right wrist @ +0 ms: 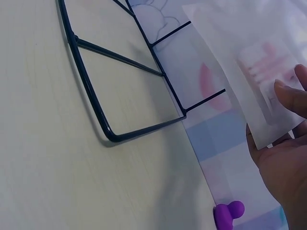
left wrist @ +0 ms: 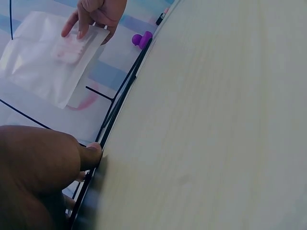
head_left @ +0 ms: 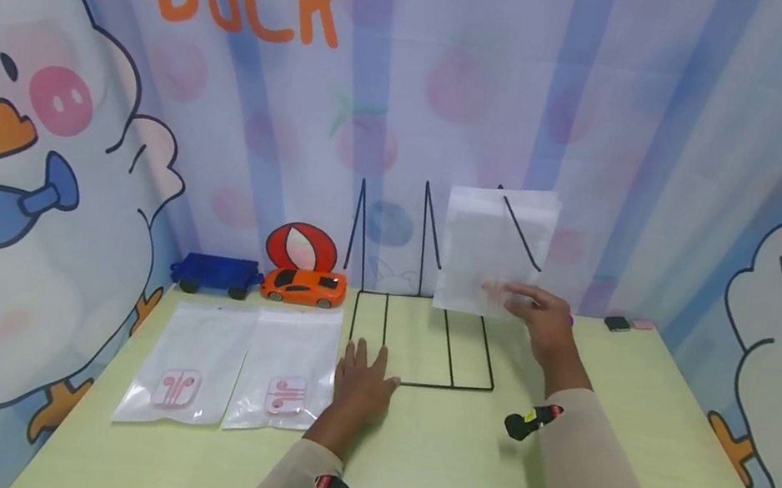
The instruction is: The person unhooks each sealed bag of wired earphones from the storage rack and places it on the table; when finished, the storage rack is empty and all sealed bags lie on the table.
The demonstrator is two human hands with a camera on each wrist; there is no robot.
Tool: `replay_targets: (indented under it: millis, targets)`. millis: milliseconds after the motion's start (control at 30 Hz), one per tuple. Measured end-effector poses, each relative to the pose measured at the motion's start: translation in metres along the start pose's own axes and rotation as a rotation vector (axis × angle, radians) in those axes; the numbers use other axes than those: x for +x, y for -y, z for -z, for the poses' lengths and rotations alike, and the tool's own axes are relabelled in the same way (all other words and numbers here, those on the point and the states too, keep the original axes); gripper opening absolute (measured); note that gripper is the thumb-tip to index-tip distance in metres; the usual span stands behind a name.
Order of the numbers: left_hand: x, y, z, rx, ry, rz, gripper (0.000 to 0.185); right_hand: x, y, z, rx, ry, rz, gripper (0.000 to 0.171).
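Observation:
My right hand (head_left: 545, 326) pinches the lower right part of a frosted plastic bag (head_left: 470, 247), with the thumb in front and fingers behind. Inside the bag is a boxed pair of earphones (right wrist: 268, 67), blurred by the plastic. The bag hangs upright at the right prong of a black wire display rack (head_left: 451, 350); the slanting end of that prong shows in front of it. Fingers spread, my left hand (head_left: 364, 387) rests on the front left of the rack's base. Its thumb (left wrist: 91, 155) touches the front wire in the left wrist view.
Two similar bags (head_left: 194, 341) with earphones lie side by side at the left. Behind them stand a blue toy trailer (head_left: 215, 274) and an orange toy car (head_left: 304, 287). A purple knobbed object (right wrist: 228, 214) and a small black item (head_left: 618, 323) sit along the back edge.

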State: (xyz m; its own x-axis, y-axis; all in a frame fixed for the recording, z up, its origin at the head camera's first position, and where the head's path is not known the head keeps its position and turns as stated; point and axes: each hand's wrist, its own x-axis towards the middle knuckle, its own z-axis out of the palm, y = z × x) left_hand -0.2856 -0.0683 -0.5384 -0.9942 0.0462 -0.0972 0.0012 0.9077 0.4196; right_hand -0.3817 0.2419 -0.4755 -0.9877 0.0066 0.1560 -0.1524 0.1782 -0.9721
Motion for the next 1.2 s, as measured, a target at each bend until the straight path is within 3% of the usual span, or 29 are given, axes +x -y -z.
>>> replay_targets:
  millis: [433,767,1200]
  targets:
    - [0.001,0.002,0.001,-0.011,-0.029,-0.016,0.066,-0.028,0.012,0.015,-0.078,0.025,0.054,0.041]
    - [0.003,0.001,-0.002,-0.025,0.001,0.003,0.067,-0.052,0.016,0.029,-0.128,0.016,0.079,0.042]
    - [0.001,0.002,-0.001,-0.028,-0.021,-0.019,0.066,-0.091,0.016,0.033,-0.057,0.002,0.123,0.040]
